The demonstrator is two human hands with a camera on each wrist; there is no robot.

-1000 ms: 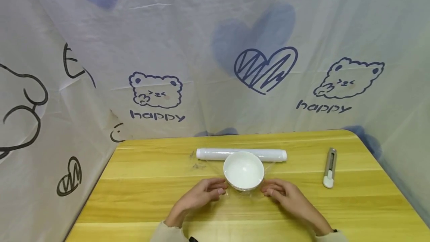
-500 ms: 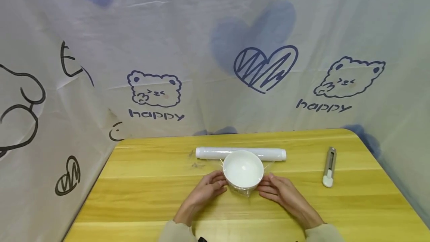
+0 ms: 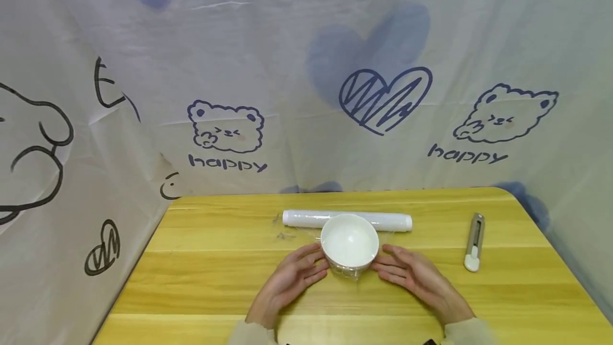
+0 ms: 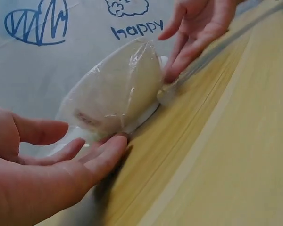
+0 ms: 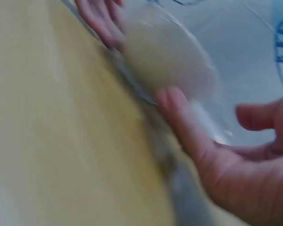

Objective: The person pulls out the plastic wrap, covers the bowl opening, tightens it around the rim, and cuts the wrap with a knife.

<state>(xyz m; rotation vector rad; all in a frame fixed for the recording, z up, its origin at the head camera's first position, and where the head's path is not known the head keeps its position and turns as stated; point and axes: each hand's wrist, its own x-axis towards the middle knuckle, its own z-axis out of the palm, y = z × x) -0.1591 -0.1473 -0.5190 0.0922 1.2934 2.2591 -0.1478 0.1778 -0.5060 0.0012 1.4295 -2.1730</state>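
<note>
A left hand (image 3: 292, 277), fingers loosely extended and parted, sets its fingertips against a bowl's low side. Behind the bowl lies a white roll (image 3: 305, 219). The white bowl (image 3: 349, 241) sits mid-table, clear film (image 3: 351, 272) round its outside: probably light, rigid, breakable, slick, best cupped low from both sides. A right hand (image 3: 421, 279) mirrors the left, clamped on nothing. Farther right, a cutter (image 3: 475, 242).
</note>
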